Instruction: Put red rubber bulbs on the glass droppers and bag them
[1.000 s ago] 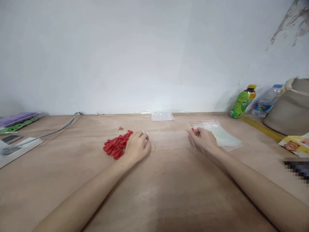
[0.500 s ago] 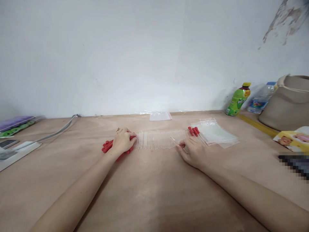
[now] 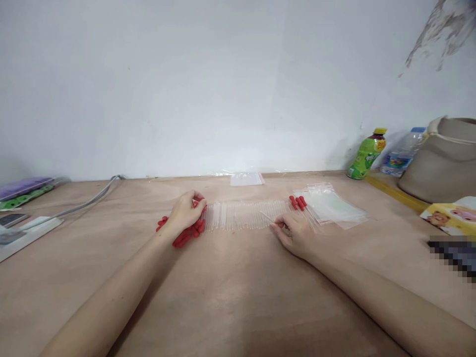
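Observation:
My left hand rests on a pile of small red rubber caps, its fingers pinched on one cap at the pile's far edge. A row of clear glass tubes lies across the wooden table between both hands. My right hand sits at the row's right end, fingers closed on one thin clear tube that sticks up to the left. Three tubes with red caps lie just beyond my right hand.
Clear plastic bags lie right of the capped tubes, another small bag by the wall. A green bottle, a water bottle and a beige bag stand at the right. A cable and power strip lie left.
My left hand moved from the tube row onto the red caps and pinched one. My right hand came back from the capped tubes and picked up a clear tube.

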`<action>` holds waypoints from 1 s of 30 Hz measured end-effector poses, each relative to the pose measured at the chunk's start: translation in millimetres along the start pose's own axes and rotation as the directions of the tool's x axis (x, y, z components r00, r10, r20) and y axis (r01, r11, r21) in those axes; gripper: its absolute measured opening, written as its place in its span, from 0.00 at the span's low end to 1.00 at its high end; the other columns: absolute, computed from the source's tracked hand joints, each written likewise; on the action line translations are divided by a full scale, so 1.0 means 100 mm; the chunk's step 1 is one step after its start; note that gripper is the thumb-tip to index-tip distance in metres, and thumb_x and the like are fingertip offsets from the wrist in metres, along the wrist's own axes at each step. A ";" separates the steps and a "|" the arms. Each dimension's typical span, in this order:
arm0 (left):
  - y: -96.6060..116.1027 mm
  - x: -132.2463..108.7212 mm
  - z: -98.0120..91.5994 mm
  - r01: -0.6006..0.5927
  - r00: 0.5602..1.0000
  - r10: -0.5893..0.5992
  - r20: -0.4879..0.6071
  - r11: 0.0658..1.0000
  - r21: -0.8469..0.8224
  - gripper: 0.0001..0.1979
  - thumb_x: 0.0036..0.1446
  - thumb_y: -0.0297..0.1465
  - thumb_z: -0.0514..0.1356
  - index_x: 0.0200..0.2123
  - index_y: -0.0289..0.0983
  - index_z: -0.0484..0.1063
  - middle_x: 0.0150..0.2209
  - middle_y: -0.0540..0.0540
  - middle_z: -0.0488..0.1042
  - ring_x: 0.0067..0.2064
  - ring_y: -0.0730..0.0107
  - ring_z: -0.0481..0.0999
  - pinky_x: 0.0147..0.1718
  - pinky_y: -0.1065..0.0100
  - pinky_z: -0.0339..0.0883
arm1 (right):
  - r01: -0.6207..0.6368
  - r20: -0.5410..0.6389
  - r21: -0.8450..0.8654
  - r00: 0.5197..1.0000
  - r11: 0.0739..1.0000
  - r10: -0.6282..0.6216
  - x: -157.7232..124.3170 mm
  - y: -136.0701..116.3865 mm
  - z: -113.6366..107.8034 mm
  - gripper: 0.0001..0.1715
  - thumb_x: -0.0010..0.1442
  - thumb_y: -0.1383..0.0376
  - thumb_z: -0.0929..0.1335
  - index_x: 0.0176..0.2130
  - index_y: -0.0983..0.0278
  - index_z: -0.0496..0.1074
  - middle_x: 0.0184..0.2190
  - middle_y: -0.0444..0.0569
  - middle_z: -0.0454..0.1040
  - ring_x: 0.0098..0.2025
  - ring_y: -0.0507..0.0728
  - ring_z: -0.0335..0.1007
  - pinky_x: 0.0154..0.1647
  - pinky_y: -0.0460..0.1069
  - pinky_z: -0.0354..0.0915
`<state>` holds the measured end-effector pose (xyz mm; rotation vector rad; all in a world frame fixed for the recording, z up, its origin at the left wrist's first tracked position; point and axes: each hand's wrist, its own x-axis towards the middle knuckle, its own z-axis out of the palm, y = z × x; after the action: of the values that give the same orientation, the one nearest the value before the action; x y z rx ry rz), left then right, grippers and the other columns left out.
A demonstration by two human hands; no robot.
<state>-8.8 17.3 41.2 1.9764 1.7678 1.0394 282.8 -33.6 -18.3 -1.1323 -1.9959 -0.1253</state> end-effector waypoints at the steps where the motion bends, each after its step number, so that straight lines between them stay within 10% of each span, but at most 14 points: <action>1: 0.04 -0.02 0.04 -0.061 0.998 0.060 -0.035 0.998 -0.028 0.10 0.51 0.37 0.54 0.33 0.36 0.65 0.22 0.51 0.68 0.21 0.73 0.68 0.21 0.72 0.59 | 0.021 -0.010 0.013 1.000 1.000 -0.021 0.00 0.00 0.00 0.10 0.57 0.63 0.61 0.30 0.65 0.67 0.24 0.47 0.70 0.27 0.52 0.65 0.29 0.46 0.60; 5: 0.25 -0.25 0.31 -0.285 0.956 0.291 -0.022 0.916 -0.282 0.11 0.55 0.34 0.51 0.42 0.36 0.61 0.31 0.48 0.69 0.31 0.72 0.70 0.30 0.71 0.63 | 0.113 0.066 0.029 0.991 0.993 -0.115 -0.01 -0.07 -0.02 0.11 0.58 0.67 0.59 0.40 0.64 0.68 0.27 0.48 0.72 0.29 0.52 0.67 0.31 0.46 0.62; 11: 0.34 -0.64 0.68 -0.057 0.933 0.240 0.267 0.833 -0.550 0.06 0.52 0.30 0.55 0.33 0.34 0.64 0.30 0.47 0.70 0.31 0.73 0.70 0.31 0.72 0.63 | 0.101 0.191 0.062 0.975 0.993 -0.111 -0.01 -0.22 -0.10 0.12 0.59 0.68 0.58 0.38 0.64 0.67 0.32 0.49 0.71 0.33 0.53 0.67 0.34 0.47 0.64; 30: 0.21 -0.65 0.76 -0.106 0.937 0.253 0.242 0.863 -0.495 0.12 0.54 0.34 0.55 0.40 0.34 0.69 0.33 0.45 0.74 0.33 0.68 0.74 0.34 0.68 0.67 | -0.036 0.228 0.218 0.974 0.975 -0.015 0.02 -0.35 -0.09 0.13 0.59 0.65 0.58 0.39 0.63 0.69 0.32 0.48 0.73 0.34 0.53 0.68 0.35 0.47 0.63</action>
<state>58.9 -29.8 -19.2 1.8788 1.0546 1.0398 260.9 -57.2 -1.2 -1.0505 -2.1425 0.2383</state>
